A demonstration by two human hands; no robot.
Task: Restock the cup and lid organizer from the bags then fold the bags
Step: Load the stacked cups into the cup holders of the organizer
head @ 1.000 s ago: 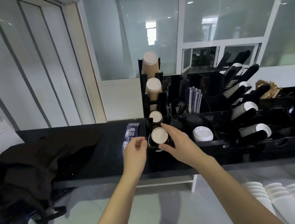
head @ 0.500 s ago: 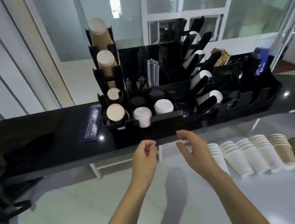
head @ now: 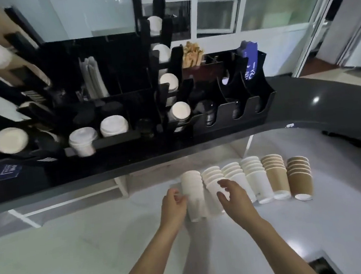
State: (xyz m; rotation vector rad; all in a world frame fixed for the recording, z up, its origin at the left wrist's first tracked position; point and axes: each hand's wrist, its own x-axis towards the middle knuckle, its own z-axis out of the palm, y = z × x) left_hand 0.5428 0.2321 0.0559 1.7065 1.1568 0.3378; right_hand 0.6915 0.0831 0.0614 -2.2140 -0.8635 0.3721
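Head camera looked down on six stacks of paper cups lying on their sides in a row on the pale lower counter: four white, two brown. My left hand had its fingers curled against the leftmost white cup stack, touching its side; I could not tell whether it gripped it. My right hand hovered over the second white stack, fingers bent and spread, holding nothing. The two brown ribbed stacks lay at the far right of the row. Above, on the black shelf, stood the black cup and lid organizer, with cups and white lids in its slots.
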